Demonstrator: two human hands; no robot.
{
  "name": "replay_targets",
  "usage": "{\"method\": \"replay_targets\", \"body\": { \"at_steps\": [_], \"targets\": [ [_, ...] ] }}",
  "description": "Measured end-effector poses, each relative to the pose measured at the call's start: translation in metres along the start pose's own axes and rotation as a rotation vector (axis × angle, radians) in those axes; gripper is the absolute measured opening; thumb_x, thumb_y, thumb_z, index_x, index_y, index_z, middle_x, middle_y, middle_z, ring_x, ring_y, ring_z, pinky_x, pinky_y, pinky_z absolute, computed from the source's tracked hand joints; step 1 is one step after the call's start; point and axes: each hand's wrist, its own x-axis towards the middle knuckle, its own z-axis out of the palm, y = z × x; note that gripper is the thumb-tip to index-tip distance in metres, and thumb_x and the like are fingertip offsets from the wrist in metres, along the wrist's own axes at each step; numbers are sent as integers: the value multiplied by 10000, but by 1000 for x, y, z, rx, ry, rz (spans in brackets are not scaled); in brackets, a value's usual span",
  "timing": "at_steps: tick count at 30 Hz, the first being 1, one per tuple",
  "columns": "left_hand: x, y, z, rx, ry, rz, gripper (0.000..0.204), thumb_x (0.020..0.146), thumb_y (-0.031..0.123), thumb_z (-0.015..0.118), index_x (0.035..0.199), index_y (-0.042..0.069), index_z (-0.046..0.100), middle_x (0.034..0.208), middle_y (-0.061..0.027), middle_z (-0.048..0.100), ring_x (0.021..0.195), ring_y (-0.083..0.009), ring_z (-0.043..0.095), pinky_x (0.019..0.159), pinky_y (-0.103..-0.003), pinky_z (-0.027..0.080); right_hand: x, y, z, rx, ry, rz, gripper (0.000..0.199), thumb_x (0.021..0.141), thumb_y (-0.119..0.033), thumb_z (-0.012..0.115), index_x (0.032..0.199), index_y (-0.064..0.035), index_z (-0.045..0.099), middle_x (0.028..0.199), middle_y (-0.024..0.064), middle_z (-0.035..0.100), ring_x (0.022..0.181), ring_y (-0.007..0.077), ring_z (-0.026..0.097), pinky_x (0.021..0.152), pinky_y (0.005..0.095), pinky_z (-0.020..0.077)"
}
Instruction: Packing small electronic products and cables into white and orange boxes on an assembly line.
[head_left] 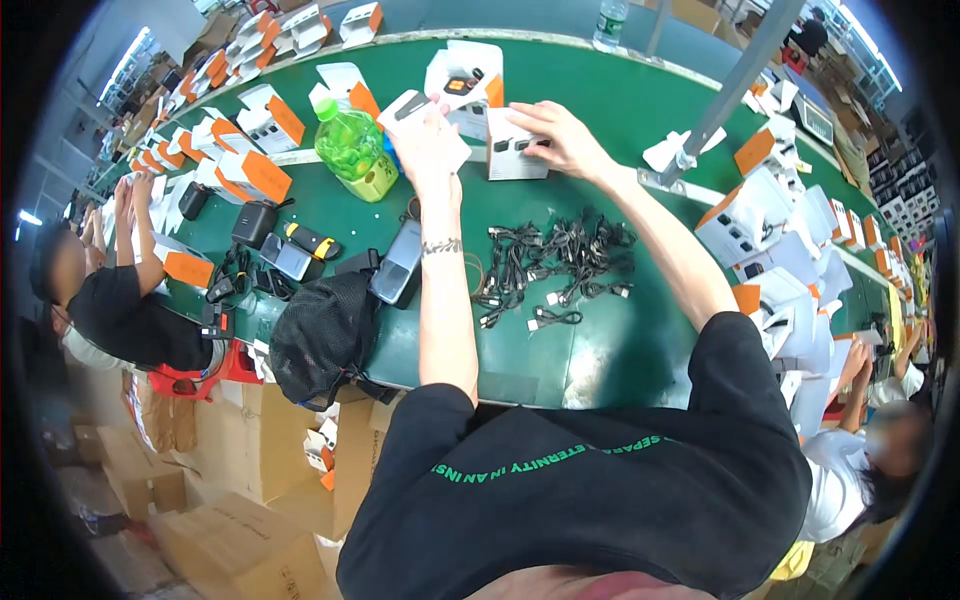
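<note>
My left hand [430,145] is closed on a white carton piece [404,108] with a dark picture on its upper end; the fingers partly hide its shape. Just to the right, a white box [505,160] printed with small dark devices stands upright on the green table. My right hand [562,140] grips that box from its right side, fingers across the top and front. Behind both hands is an open white and orange box [466,72] with a dark, orange-marked item showing at its opening. Several black cables [555,260] lie bundled between my forearms.
Left of my hands stands a green plastic bottle [355,150]. A black mesh bag [322,335] and a grey phone-like device [398,262] sit by my left forearm. A metal post [735,90] rises at right, near stacked open boxes [745,215]. Co-workers sit on both sides.
</note>
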Motion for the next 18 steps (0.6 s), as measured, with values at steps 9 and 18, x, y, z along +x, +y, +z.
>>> {"method": "replay_targets", "body": {
  "at_steps": [9,18],
  "targets": [
    [8,-1,-10,-407,-139,-363,397,919,82,496,1294,-22,416,1279,-226,553,1167,-362,580,1003,-554,479,16,132,-80,-226,97,574,387,890,-323,654,1232,-144,663,1095,130,710,985,298,689,861,409,546],
    [1,-13,0,211,-418,-232,427,810,28,682,1216,-23,559,1076,-112,653,976,-209,676,873,-361,565,67,-44,-76,-28,-108,259,548,798,-378,777,1276,-152,636,1031,120,672,925,237,654,825,370,522]
  ]
}}
